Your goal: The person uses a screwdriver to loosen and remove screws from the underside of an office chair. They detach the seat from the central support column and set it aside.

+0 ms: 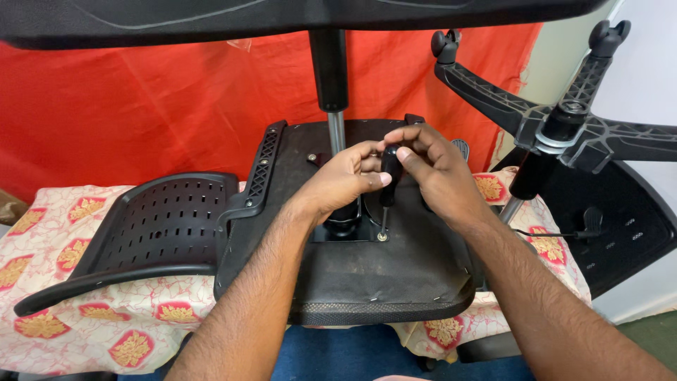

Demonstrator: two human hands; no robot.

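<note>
An upturned black office chair seat (352, 275) lies on a cloth-covered table, its underside facing me. Both hands grip the black handle of a screwdriver (388, 175) held upright over the seat. My left hand (342, 180) wraps the handle from the left; my right hand (430, 169) covers it from the right and top. The screwdriver's shaft (383, 221) runs down to a screw at the corner of the metal mechanism plate (345, 229) in the seat's middle. A gas lift column (331, 77) rises from that plate.
A perforated black backrest (151, 226) is joined to the seat's left side. A star-shaped wheel base (564, 123) stands at the right over another black seat (627, 226). Red cloth (141, 106) hangs behind. The table cover (106, 331) is floral.
</note>
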